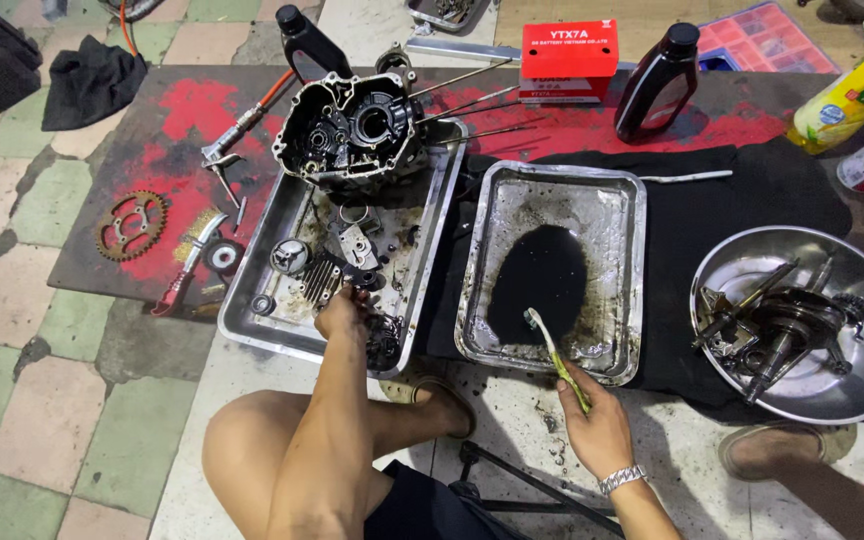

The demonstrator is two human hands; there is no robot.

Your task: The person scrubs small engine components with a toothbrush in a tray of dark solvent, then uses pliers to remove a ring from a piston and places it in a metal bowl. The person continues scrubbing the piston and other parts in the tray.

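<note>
Left hand (342,312) fingers pinch a small dark metal part (364,283) in the rectangular steel tray (252,335) at ten o'clock; right hand (597,425) fingers clamp a yellow-green toothbrush (555,357) at two o'clock.

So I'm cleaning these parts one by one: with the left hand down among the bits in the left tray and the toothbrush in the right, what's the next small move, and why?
Probably lift the small dark part that the left hand touches over to the middle tray, where the right hand holds the toothbrush, its bristles at the edge of the black liquid. Brush and liquid are there; the part is not.
</note>
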